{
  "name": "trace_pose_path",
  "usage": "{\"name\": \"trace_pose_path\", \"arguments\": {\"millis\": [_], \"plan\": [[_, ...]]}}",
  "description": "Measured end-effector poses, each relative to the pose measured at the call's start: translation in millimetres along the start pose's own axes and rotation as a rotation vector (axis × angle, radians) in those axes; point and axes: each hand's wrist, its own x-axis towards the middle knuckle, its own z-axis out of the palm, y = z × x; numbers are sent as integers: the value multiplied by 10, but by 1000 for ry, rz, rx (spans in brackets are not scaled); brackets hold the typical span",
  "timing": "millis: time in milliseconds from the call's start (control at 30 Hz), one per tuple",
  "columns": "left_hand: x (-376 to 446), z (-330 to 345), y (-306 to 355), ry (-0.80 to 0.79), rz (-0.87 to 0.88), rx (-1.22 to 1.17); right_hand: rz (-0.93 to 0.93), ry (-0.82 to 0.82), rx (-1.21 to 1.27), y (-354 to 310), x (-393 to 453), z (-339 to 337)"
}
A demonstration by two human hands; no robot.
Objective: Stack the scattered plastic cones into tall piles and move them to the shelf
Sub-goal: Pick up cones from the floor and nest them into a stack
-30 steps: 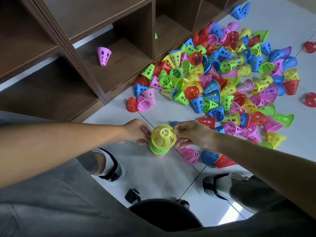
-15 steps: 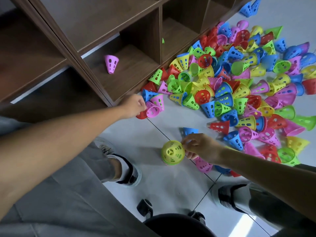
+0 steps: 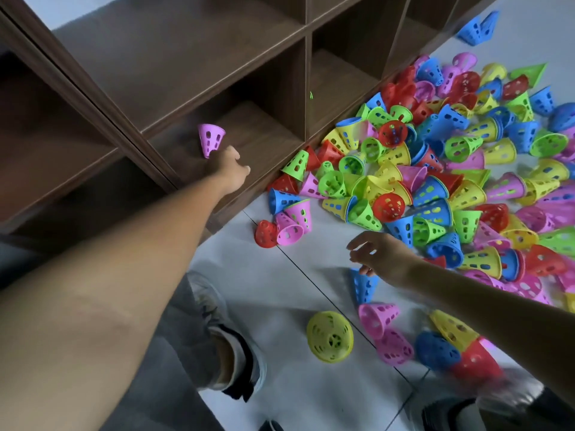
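**Ana:** Where the cones lie, can you say?

**Ben:** Most sit in a bright heap of cones [image 3: 435, 188] across the right and upper right of the frame, on the pale floor [image 3: 280, 284]. A yellow-topped pile [image 3: 329, 335] stands alone at lower centre. One pink cone [image 3: 211, 139] rests in a shelf [image 3: 267, 141] cubby, upper centre-left.

**Ana:** And the hands?

**Ben:** The left hand [image 3: 228, 169] reaches to that pink cone, fingers loosely spread, seemingly brushing its tip, gripping nothing. The right hand [image 3: 381, 259] hovers mid-frame, fingers spread and empty.

**Ana:** Risks?

**Ben:** I judge the unattended pile could topple if an arm or shoe [image 3: 230, 346] bumps it; the pink cone could be nudged deeper into the cubby.

**Ana:** Any writing?

**Ben:** None legible.
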Motion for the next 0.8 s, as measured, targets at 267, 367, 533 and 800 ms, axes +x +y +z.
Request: {"name": "trace_pose_path", "arguments": {"millis": [267,367,533,800], "plan": [[661,287,-226,306,-242,-105,-96,155,-148,-91,828,-131],[859,365,-305,378,-319,-206,-69,144,-170,0,1062,-155],[1171,471,-434,391,-541,-331,-2,93,-127,120,1304,-120],[1401,556,-593,459,-477,-252,64,40,59,137,1522,31]]}}
